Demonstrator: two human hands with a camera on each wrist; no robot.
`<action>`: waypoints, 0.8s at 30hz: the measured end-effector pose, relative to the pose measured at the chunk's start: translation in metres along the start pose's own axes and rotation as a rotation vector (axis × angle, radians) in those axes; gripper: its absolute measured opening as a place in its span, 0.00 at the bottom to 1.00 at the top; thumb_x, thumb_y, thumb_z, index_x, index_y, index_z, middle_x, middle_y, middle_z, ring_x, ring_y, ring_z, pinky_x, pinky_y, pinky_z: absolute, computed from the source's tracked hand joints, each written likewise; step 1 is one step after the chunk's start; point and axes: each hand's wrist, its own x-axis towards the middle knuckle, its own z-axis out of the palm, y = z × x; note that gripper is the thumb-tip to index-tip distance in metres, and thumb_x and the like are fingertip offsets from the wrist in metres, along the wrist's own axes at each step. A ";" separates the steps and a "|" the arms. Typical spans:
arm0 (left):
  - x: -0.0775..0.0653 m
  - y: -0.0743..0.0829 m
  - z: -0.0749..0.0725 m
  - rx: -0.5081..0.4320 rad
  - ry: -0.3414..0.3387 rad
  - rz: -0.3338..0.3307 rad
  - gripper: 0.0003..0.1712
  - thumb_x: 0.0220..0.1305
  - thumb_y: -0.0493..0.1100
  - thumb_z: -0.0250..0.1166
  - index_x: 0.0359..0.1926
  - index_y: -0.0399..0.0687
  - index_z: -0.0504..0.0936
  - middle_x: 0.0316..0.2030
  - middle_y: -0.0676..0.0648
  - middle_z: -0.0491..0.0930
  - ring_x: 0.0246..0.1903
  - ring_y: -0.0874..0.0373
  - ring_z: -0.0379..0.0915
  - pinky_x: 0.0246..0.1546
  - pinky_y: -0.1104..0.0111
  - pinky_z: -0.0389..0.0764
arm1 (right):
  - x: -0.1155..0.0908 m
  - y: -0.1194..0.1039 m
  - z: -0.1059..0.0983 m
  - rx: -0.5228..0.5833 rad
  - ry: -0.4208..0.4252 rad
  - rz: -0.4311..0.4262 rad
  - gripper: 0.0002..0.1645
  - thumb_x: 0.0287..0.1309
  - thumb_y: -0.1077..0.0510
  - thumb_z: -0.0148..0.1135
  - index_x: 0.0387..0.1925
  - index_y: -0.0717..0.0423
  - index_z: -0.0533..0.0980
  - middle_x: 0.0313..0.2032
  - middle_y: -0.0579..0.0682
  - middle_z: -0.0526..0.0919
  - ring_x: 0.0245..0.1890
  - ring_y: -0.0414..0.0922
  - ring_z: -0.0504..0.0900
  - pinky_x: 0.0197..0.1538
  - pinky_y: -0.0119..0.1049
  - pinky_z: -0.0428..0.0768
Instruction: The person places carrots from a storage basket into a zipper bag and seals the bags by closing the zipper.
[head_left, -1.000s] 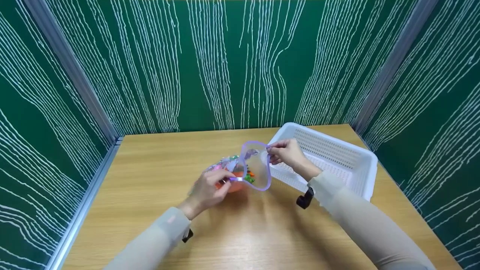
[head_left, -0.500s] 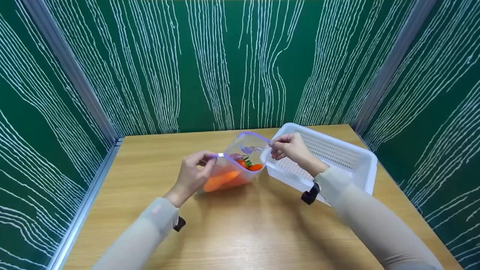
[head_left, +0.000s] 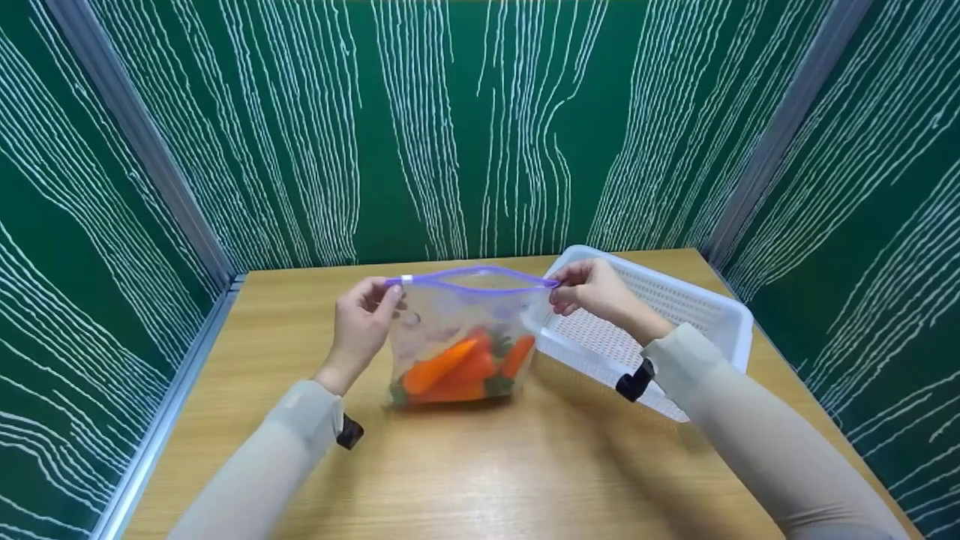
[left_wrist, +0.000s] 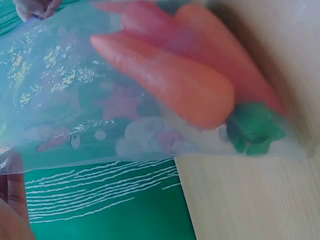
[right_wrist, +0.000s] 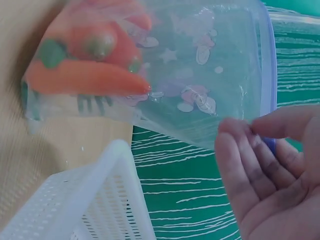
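Observation:
A clear zip bag (head_left: 420, 337) with a purple zip edge hangs upright between both hands in the head view. Several orange carrots (head_left: 442, 366) with green tops lie in its lower part, and faint cartoon prints show on the plastic. My left hand (head_left: 361, 319) pinches the top left corner, beside the white slider (head_left: 406, 278). At the opposite top corner, my right hand (head_left: 592, 289) pinches the purple edge between thumb and fingers. The bag's mouth gapes slightly in the middle. In the left wrist view, a carrot (left_wrist: 165, 75) shows large through the plastic.
A white perforated basket (head_left: 739, 330) stands on the wooden table (head_left: 480, 480) at the back right, behind and beneath the right forearm. Green walls with white wavy lines enclose the table at the back and sides.
The left hand has moved left and up with its corner, turning the bag to face me and stretching its mouth narrower. The right hand has shifted slightly right. The carrots are now plainly visible.

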 end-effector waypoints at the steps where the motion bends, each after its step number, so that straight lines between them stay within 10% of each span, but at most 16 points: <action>1: 0.001 0.000 -0.001 0.004 0.000 -0.008 0.08 0.78 0.36 0.65 0.47 0.34 0.86 0.40 0.36 0.88 0.36 0.58 0.86 0.41 0.72 0.89 | 0.000 0.000 0.000 -0.032 0.000 -0.008 0.15 0.67 0.72 0.63 0.50 0.81 0.80 0.26 0.44 0.86 0.24 0.35 0.86 0.32 0.27 0.88; 11: 0.011 -0.003 -0.006 0.000 0.020 -0.076 0.08 0.81 0.38 0.63 0.48 0.35 0.85 0.41 0.37 0.88 0.37 0.56 0.85 0.43 0.73 0.89 | -0.003 -0.008 0.000 -0.278 0.058 -0.106 0.09 0.63 0.67 0.74 0.42 0.72 0.87 0.22 0.39 0.76 0.25 0.34 0.68 0.28 0.27 0.67; 24: 0.018 -0.008 -0.002 -0.097 0.076 -0.110 0.07 0.81 0.34 0.61 0.44 0.34 0.83 0.34 0.45 0.87 0.33 0.62 0.85 0.40 0.72 0.89 | 0.000 -0.008 -0.003 -0.091 0.060 -0.141 0.07 0.72 0.70 0.64 0.44 0.75 0.83 0.32 0.48 0.90 0.32 0.37 0.89 0.43 0.31 0.91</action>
